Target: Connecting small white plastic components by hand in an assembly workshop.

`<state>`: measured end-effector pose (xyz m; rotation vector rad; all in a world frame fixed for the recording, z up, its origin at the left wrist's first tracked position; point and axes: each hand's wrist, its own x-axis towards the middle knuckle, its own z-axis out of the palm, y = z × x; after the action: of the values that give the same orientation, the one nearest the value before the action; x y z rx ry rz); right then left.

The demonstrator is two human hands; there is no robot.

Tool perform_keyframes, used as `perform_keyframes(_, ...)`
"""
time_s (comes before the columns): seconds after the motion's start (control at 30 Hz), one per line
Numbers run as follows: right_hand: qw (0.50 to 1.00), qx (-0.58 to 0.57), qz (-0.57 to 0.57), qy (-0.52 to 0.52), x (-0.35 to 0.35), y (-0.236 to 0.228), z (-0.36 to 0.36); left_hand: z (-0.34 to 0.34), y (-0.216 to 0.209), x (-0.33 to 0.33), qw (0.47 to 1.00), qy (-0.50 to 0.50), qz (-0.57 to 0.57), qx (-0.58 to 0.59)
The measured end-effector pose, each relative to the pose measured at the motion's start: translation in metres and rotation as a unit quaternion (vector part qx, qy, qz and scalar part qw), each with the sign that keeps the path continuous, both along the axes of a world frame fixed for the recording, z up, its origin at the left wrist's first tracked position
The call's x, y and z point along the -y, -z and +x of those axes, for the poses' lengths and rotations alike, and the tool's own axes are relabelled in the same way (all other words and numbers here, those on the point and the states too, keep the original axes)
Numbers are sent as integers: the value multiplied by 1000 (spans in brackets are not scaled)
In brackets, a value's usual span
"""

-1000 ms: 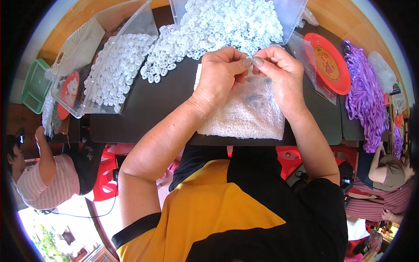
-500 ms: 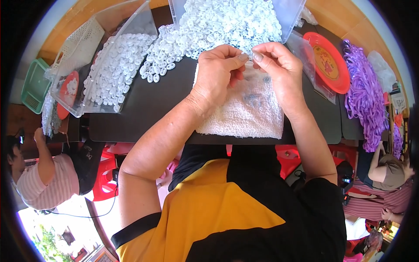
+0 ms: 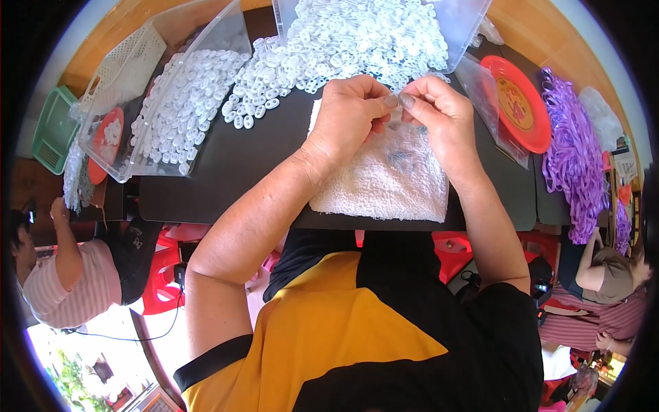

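Above a white terry towel (image 3: 374,189), my left hand (image 3: 350,113) and my right hand (image 3: 443,117) meet with their fingertips almost touching. Both pinch with thumb and forefinger. Whatever lies between the tips is too small and too covered to name. Several small bluish clear bits (image 3: 401,159) rest on the towel beneath my right hand. Just beyond my fingers, small white oval plastic pieces with holes (image 3: 257,103) spill over the dark table from a clear bin (image 3: 467,34).
At the left stands a second clear bin (image 3: 103,154) with more white pieces, beside a green basket (image 3: 51,130). A red plate (image 3: 534,130) and a bundle of purple ribbon (image 3: 573,172) lie to the right. People sit on both sides, one in a striped shirt (image 3: 72,281).
The view has tilted slightly, so the table things sit a little differently in it. My hands stay together over the towel, fingertips a little closer together.
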<state>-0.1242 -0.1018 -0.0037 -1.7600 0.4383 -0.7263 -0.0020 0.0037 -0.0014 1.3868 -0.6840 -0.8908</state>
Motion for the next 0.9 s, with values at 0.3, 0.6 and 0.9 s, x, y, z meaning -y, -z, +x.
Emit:
perform_keyframes(0.3,998,-13,56,28,1,-5,11,6,3,2,997,-44,-41,-40)
perform_keyframes(0.6,825,-250,-494,111,88,-4,64,18,7,6,991,-87,-49,-86)
perform_keyframes(0.9,787,-318,-525,63,94,-2,74,22,5,3,988,-82,-66,-111)
